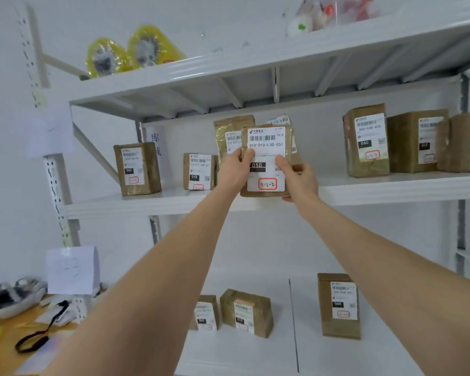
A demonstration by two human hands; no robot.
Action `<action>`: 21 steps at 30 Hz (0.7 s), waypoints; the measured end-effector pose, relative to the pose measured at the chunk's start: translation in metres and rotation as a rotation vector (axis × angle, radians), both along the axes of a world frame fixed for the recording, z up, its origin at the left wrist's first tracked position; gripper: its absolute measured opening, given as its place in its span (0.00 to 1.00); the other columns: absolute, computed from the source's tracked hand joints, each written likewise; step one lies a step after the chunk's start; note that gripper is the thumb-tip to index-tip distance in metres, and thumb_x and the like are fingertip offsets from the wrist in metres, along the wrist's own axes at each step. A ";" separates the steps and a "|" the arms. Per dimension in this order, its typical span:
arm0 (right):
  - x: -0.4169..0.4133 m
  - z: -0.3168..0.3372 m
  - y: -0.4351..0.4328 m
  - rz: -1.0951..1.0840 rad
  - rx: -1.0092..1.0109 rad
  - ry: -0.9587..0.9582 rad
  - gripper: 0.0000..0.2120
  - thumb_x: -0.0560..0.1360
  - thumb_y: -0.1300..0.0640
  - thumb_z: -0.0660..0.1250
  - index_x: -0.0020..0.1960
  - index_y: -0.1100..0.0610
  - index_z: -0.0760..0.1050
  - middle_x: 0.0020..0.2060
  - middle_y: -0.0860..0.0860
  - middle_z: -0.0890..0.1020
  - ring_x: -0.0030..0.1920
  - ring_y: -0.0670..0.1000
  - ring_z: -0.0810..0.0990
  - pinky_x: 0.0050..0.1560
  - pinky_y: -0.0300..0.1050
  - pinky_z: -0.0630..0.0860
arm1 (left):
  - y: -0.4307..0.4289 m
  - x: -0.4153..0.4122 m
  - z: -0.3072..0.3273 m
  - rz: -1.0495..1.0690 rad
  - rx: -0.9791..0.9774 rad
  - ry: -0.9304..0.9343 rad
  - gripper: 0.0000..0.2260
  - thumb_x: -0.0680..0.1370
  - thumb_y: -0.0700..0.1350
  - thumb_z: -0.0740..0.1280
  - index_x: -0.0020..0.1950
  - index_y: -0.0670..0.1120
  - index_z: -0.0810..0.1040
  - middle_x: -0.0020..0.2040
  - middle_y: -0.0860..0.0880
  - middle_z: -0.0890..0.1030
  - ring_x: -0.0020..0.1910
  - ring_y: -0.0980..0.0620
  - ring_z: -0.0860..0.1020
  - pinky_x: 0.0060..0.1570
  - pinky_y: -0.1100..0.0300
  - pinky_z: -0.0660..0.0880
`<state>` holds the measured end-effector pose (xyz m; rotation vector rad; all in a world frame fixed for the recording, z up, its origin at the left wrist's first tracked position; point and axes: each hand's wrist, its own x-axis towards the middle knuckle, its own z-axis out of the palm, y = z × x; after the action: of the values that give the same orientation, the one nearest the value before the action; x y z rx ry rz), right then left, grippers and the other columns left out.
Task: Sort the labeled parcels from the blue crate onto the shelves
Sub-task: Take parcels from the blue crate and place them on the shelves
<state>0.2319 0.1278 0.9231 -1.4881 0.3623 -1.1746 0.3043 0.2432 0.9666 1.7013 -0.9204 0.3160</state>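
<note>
A brown parcel (266, 137) with a white label marked 010 and a red-boxed "3-2-2" is held upright at the front edge of the middle shelf (391, 189). My left hand (234, 169) grips its left side, thumb on the label. My right hand (296, 177) grips its right side and lower corner. Directly behind it stand other brown parcels (232, 128), partly hidden. The blue crate is out of view.
Labeled parcels stand on the middle shelf at the left (137, 168), (198, 170) and right (365, 139). The lower shelf (255, 354) holds more parcels (246, 312), (339, 305). Yellow packages (136, 52) sit on the top shelf. A wooden table (0, 337) with clutter is at bottom left.
</note>
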 end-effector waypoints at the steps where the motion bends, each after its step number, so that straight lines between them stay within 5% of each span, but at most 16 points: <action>1: 0.008 0.002 0.006 0.012 -0.003 -0.010 0.20 0.65 0.34 0.70 0.48 0.46 0.70 0.45 0.44 0.82 0.46 0.50 0.82 0.44 0.51 0.81 | 0.007 0.007 0.001 0.019 0.007 -0.002 0.12 0.82 0.52 0.55 0.51 0.47 0.74 0.51 0.47 0.81 0.50 0.47 0.79 0.50 0.52 0.77; 6: 0.053 0.013 0.035 0.038 -0.003 -0.009 0.25 0.66 0.35 0.71 0.52 0.52 0.71 0.47 0.48 0.82 0.47 0.51 0.82 0.46 0.53 0.81 | 0.038 0.046 0.009 0.067 -0.024 -0.009 0.15 0.82 0.50 0.53 0.57 0.43 0.75 0.54 0.45 0.81 0.52 0.46 0.79 0.55 0.49 0.75; 11: 0.116 0.021 0.064 -0.018 -0.083 0.001 0.26 0.66 0.34 0.70 0.54 0.51 0.71 0.49 0.47 0.82 0.51 0.51 0.81 0.55 0.54 0.78 | 0.068 0.108 0.016 0.081 -0.063 -0.053 0.16 0.83 0.49 0.52 0.56 0.42 0.74 0.53 0.44 0.81 0.51 0.45 0.79 0.52 0.49 0.77; 16: 0.196 0.025 0.104 -0.052 -0.099 -0.020 0.25 0.66 0.35 0.70 0.53 0.51 0.71 0.50 0.47 0.81 0.51 0.50 0.79 0.51 0.47 0.75 | 0.105 0.196 0.015 0.111 -0.065 -0.117 0.13 0.83 0.50 0.52 0.50 0.46 0.73 0.47 0.48 0.80 0.44 0.50 0.78 0.40 0.58 0.74; 21: 0.263 0.029 0.143 -0.023 -0.090 0.032 0.24 0.67 0.37 0.72 0.52 0.51 0.70 0.44 0.43 0.79 0.49 0.49 0.80 0.54 0.52 0.79 | 0.142 0.281 0.022 0.139 -0.017 -0.127 0.16 0.83 0.51 0.52 0.54 0.45 0.76 0.49 0.45 0.81 0.48 0.46 0.78 0.49 0.53 0.75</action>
<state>0.4952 0.2710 0.9523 -1.5859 0.3532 -1.1991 0.5849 0.3851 0.9883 1.7489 -0.8909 0.5280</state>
